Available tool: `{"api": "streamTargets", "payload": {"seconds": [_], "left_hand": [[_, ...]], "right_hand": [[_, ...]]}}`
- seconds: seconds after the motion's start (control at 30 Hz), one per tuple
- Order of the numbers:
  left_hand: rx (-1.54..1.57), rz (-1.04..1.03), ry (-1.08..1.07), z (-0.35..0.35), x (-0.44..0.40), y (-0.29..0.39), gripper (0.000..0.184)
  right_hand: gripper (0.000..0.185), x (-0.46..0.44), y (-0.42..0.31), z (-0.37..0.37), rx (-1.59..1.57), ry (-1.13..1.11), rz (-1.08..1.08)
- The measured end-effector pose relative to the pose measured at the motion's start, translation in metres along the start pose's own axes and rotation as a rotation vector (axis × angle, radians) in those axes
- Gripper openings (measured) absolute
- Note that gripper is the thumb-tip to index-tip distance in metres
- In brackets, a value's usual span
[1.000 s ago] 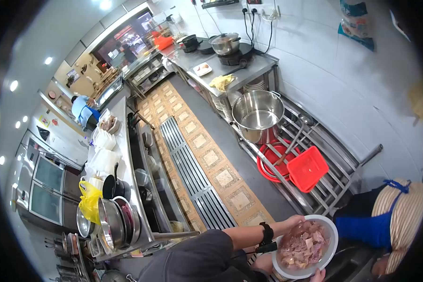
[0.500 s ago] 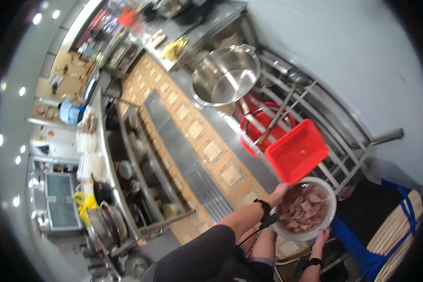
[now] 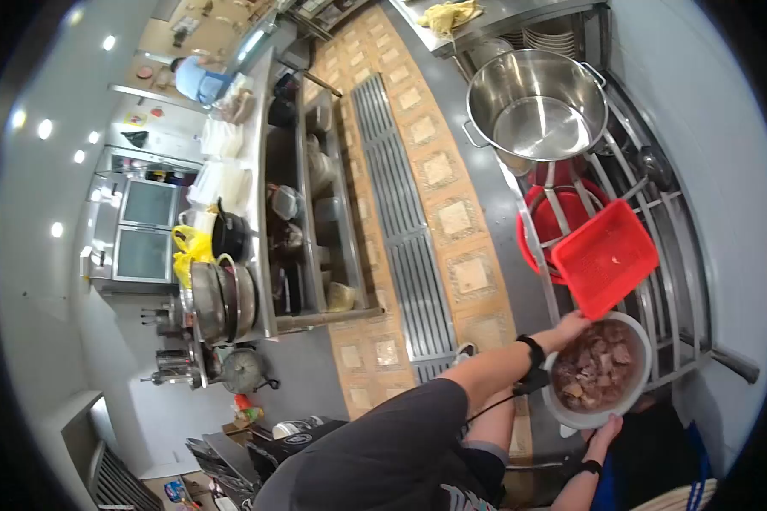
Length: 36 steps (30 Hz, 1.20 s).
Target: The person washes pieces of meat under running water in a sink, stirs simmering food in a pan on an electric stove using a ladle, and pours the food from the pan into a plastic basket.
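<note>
My left hand (image 3: 571,327) and my right hand (image 3: 605,433) both grip the rim of a pale round basin (image 3: 644,362), from opposite sides. Chunks of pinkish-brown raw meat (image 3: 603,364) sit in reddish liquid inside the basin. Close beside my left fingers is the lower corner of a red plastic tray (image 3: 609,255); whether they touch is unclear. A round red tub (image 3: 533,226) lies partly hidden under the tray. The large steel pot (image 3: 537,128) above them holds nothing visible.
A metal rack (image 3: 673,281) runs along the wall at right. A floor drain grate (image 3: 396,200) crosses the tiled floor. At left stands a steel counter with shelves (image 3: 273,213), carrying stacked containers and pans. A person in blue (image 3: 200,81) is farther off.
My view has turned, so the pot, red tray and basin appear farther right and more of the left counter shows. Both hands still hold the basin.
</note>
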<state>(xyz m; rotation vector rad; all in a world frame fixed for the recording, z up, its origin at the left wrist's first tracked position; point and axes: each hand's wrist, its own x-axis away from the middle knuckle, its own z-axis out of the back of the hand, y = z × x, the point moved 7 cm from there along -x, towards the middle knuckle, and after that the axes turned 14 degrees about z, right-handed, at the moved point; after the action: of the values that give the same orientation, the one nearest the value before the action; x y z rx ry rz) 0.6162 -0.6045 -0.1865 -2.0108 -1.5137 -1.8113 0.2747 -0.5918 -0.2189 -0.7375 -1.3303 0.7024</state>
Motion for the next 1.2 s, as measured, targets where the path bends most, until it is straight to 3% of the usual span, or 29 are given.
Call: {"api": "streamTargets", "payload": {"seconds": [0.03,0.07,0.1,0.13,0.17,0.23,0.27,0.3,0.37,0.4,0.43,0.5,0.57,0.6,0.67,0.7,0.73,0.77,0.8,0.83,0.87,0.9,0.93,1.0,1.1,1.17,1.2], "left_hand": [[-0.014,-0.050,-0.018,-0.002,0.038,0.033,0.030],[-0.022,0.091,-0.015,0.015,0.045,0.027,0.027],[0.065,0.055,0.057,0.039,0.049,0.016,0.027],[-0.197,0.016,0.175,0.063,0.070,0.026,0.030],[-0.273,0.175,0.039,0.080,0.085,0.026,0.042],[-0.003,0.238,0.236,0.136,0.132,0.024,0.037],[0.071,0.233,0.267,0.177,0.142,0.007,0.035],[0.098,0.220,0.262,0.187,0.181,0.031,0.034],[0.117,0.258,0.582,0.268,0.226,0.011,0.032],[0.109,0.271,0.643,0.309,0.245,-0.006,0.035],[0.103,0.287,0.730,0.349,0.265,-0.025,0.038],[0.232,0.276,0.785,0.389,0.318,-0.043,0.042],[0.294,0.283,0.851,0.418,0.361,-0.055,0.041],[0.315,0.303,0.863,0.436,0.376,-0.070,0.039],[0.356,0.379,0.856,0.478,0.388,-0.104,0.032],[0.381,0.396,0.883,0.464,0.406,-0.082,0.030],[0.402,0.389,0.864,0.475,0.410,-0.089,0.033],[0.283,0.408,0.908,0.450,0.442,-0.044,0.039],[0.274,0.333,0.816,0.476,0.431,-0.059,0.043],[0.192,0.187,0.831,0.459,0.454,-0.016,0.041],[0.265,0.266,0.882,0.478,0.451,-0.021,0.042],[0.273,-0.061,0.888,0.498,0.450,-0.015,0.040],[0.475,0.010,0.977,0.481,0.485,0.023,0.040],[0.573,-0.067,0.962,0.514,0.487,0.023,0.038],[0.455,-0.176,1.119,0.569,0.474,-0.021,0.036],[0.462,-0.010,1.033,0.559,0.504,-0.020,0.041],[0.521,0.055,1.000,0.554,0.512,-0.025,0.042]], "right_hand": [[0.032,-0.001,-0.006,0.009,0.040,0.025,-0.009],[0.029,-0.002,-0.008,0.013,0.091,-0.006,-0.005],[0.027,0.005,-0.022,0.003,0.140,-0.031,0.000],[0.023,0.022,-0.048,-0.016,0.094,-0.052,-0.025],[0.022,0.007,-0.029,-0.011,0.032,-0.137,-0.013],[0.029,0.005,-0.030,-0.010,0.104,-0.155,-0.016],[0.033,-0.012,-0.008,-0.005,0.081,-0.152,-0.069],[0.037,0.001,-0.025,-0.014,0.175,-0.116,-0.128],[0.038,-0.028,-0.009,0.004,0.474,-0.064,0.015],[0.040,0.023,-0.093,-0.037,1.000,0.112,0.049],[0.036,0.011,-0.102,-0.049,1.237,0.129,0.159],[0.035,0.017,-0.133,-0.103,1.102,0.084,0.630],[0.029,0.073,-0.180,-0.190,0.534,-0.109,0.663],[0.028,0.063,-0.164,-0.215,0.524,-0.229,0.744],[0.028,0.057,-0.144,-0.273,0.533,-0.456,0.591],[0.029,0.054,-0.130,-0.298,0.528,-0.585,0.493],[0.029,0.068,-0.140,-0.321,0.563,-0.678,0.531],[0.029,0.091,-0.149,-0.351,0.592,-0.810,0.574],[0.028,0.130,-0.173,-0.380,0.597,-0.910,0.694],[0.028,0.126,-0.160,-0.396,0.637,-0.972,0.691],[0.027,0.136,-0.163,-0.415,0.772,-1.055,0.725],[0.026,0.139,-0.158,-0.430,0.902,-1.104,0.917],[0.024,0.132,-0.139,-0.453,0.863,-1.366,0.824],[0.026,0.133,-0.115,-0.483,0.955,-1.606,0.813],[0.024,0.168,-0.125,-0.505,1.118,-1.964,0.896],[0.026,0.169,-0.122,-0.518,1.230,-2.181,0.941],[0.029,0.142,-0.104,-0.541,1.125,-2.192,1.408]]}}
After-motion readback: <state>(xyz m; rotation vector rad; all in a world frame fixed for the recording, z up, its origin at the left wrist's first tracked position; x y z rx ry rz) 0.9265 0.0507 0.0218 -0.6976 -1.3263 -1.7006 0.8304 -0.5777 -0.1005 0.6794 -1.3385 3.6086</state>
